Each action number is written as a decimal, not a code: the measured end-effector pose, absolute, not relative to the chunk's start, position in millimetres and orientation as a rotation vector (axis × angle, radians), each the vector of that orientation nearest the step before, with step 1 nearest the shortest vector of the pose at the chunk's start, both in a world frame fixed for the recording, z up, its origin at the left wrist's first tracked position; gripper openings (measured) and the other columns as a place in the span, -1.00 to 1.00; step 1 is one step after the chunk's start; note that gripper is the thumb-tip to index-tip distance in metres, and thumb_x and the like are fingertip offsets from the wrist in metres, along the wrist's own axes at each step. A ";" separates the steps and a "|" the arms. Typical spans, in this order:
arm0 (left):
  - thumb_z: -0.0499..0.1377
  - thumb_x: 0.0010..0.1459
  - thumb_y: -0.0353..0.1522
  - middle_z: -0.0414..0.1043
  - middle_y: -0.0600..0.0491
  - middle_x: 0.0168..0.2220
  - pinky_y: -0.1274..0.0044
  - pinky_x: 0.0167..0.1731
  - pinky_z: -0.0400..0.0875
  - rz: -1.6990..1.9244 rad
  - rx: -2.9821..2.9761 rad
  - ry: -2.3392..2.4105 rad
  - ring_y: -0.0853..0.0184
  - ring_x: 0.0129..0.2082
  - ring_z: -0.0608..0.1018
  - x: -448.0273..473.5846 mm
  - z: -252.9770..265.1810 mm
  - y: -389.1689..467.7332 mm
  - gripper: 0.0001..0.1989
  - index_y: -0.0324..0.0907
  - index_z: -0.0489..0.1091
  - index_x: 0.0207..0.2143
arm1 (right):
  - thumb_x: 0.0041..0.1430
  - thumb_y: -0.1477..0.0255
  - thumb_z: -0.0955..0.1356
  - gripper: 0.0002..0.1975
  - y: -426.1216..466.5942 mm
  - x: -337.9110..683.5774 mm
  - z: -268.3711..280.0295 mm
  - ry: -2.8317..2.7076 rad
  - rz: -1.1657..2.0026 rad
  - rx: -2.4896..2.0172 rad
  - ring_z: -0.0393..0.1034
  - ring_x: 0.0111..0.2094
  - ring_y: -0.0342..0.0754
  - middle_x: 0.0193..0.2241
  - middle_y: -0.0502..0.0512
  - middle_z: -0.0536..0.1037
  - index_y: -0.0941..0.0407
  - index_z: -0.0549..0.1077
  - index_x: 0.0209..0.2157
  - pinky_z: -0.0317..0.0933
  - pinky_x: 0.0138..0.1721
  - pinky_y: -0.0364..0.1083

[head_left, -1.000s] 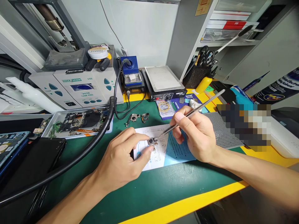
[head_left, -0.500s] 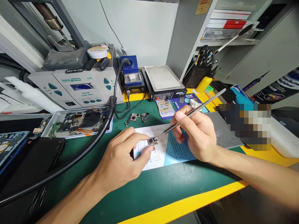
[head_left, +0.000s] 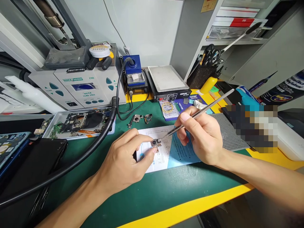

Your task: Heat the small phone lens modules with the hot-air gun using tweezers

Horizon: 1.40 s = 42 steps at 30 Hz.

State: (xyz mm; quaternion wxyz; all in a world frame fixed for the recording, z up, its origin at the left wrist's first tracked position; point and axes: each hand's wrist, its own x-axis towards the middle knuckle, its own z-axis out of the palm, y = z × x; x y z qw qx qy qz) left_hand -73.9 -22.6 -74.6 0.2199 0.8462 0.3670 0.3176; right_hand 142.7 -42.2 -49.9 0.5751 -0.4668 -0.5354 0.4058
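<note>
Between the thumb and fingers of my left hand (head_left: 129, 155) is a small phone camera module (head_left: 155, 143), its dark lens facing up, held just above a printed sheet (head_left: 152, 166). My right hand (head_left: 201, 136) grips a slim metal tool with a fine tip (head_left: 201, 111) like a pen. The tool's tip meets the right edge of the module, by a small pale piece; whether it presses in there is too small to tell. Two more camera modules (head_left: 136, 118) lie on the green mat (head_left: 175, 186) behind the sheet.
A thick black hose (head_left: 104, 133) crosses the left side, over a tray of phone boards (head_left: 54, 137). At the back stand a hot-air station (head_left: 83, 85), a soldering stand (head_left: 131, 68) and a heating plate (head_left: 167, 79). A perforated grey pad (head_left: 230, 136) lies right of my right hand.
The whole view has shifted slightly. Both hands keep nearly the same pose, with the tool tip still at the camera module's right edge.
</note>
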 end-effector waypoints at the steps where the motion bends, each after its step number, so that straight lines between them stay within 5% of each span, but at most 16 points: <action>1: 0.23 0.23 -0.40 0.45 0.06 -0.29 0.56 -0.20 0.38 0.878 2.342 1.016 0.40 -0.26 0.50 -73.7 -74.7 -22.4 -0.88 -0.19 0.53 -0.18 | 0.39 0.26 0.34 -0.68 -42.3 143.0 -50.3 -1.259 0.953 -1.101 0.23 -0.64 -0.21 -0.61 -0.07 0.31 0.10 0.39 -0.45 0.11 -0.69 -0.18; 42: 0.21 0.23 -0.38 0.43 0.05 -0.32 0.54 -0.31 0.37 0.873 2.298 1.037 0.41 -0.33 0.48 -73.7 -72.7 -23.5 -0.86 -0.17 0.53 -0.17 | 0.35 0.20 0.37 -0.65 -40.9 144.0 -49.0 -1.165 0.948 -1.091 0.21 -0.64 -0.18 -0.62 -0.08 0.29 0.09 0.40 -0.46 0.12 -0.65 -0.15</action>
